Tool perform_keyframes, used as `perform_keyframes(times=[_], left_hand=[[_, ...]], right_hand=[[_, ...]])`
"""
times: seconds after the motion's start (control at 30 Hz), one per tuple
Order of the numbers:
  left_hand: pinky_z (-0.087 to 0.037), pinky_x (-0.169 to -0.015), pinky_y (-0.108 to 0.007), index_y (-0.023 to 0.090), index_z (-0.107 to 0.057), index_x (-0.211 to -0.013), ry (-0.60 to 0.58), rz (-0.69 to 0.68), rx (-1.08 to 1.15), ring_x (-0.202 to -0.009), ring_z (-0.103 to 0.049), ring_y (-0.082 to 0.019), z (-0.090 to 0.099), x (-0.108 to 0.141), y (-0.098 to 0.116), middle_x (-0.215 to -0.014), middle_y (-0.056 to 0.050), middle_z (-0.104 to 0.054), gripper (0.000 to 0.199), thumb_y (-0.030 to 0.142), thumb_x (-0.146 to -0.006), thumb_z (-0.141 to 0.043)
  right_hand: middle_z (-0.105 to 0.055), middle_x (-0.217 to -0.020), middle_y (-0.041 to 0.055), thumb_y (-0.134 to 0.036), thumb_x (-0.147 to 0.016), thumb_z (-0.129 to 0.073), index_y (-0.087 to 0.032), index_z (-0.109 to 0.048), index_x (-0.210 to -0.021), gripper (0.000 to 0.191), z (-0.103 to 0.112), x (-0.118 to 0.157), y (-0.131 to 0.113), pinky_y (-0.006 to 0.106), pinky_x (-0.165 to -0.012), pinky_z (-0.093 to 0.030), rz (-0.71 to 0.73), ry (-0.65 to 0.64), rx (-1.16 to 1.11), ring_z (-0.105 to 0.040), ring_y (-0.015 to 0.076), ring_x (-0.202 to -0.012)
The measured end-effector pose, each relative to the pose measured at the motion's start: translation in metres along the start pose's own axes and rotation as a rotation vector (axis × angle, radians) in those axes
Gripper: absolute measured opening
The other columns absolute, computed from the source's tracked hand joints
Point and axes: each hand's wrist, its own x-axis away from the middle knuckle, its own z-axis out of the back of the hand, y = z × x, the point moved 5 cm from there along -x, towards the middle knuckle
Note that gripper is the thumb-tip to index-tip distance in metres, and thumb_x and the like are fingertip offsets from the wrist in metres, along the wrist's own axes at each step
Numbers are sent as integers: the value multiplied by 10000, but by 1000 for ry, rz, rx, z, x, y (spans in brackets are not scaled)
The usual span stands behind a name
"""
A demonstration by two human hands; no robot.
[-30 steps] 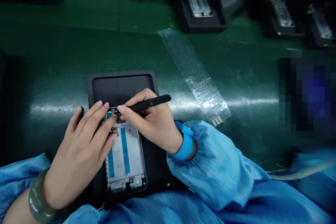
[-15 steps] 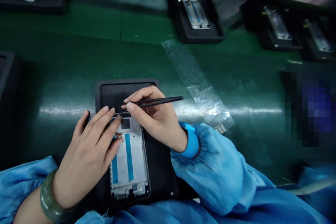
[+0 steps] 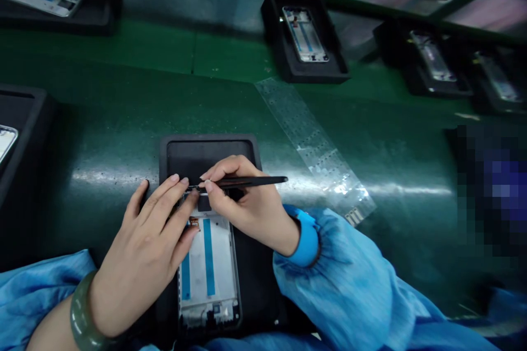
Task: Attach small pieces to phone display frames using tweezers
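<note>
Glossy green conveyor belt [image 3: 123, 120] carries your black foam tray [image 3: 209, 145], a silver-edged white phone frame with blue strips [image 3: 208, 279] lying in its near half. Your left hand [image 3: 142, 252] rests on the frame's far end, fingers together. Your right hand [image 3: 242, 200] pinches slim black tweezers [image 3: 251, 181] there, tips seemingly closed, though that's hard to tell.

The phone frame [image 3: 220, 269] lies flat in the lower half of a black tray [image 3: 209, 145], its long axis running away from the worker. Two blue strips run lengthwise along its white backing. The black tweezers [image 3: 251, 180] lie almost level, their tips at the frame's upper end.
</note>
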Motion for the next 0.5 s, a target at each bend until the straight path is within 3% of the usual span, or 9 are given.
perform_keyframes(times=[0.5], left_hand=[[-256, -1103, -503, 191, -494, -1285, 25, 24, 0, -1317, -364, -230, -1, 1, 1, -1359, -64, -492, 387, 313, -929, -406]], right_hand=[[-599, -842, 21, -113, -796, -562, -208, -498, -856, 130, -3, 3, -4, 275, -682, -515, 66, 15, 98, -608, 128, -769]])
